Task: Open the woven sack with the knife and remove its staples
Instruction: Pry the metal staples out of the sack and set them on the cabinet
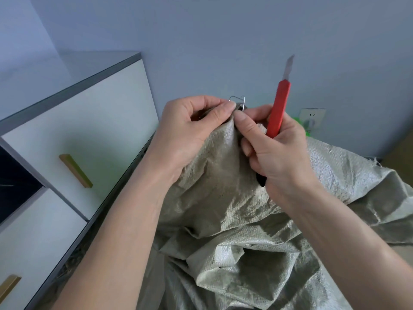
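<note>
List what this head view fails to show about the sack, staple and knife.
- Sack: its contents are hidden by its own folds; the bottom and right edges cut it off.
- Staple: its legs are hidden behind the left hand and the sack's bunched edge.
- Knife: its lower handle is buried in the right hand.
- Other staples: none can be made out.

— How is your light?
— Soft and even, rather cool; your wall [223, 41] reads bluish, with no hard shadows, only faint shade under your forearms at lower centre.
— Any glare or blur?
— A mild sheen on the woven sack [223, 220] at right. The knife [279, 104] tip looks slightly soft. The cabinet [78, 121] edges bow at the left of your frame.
</note>
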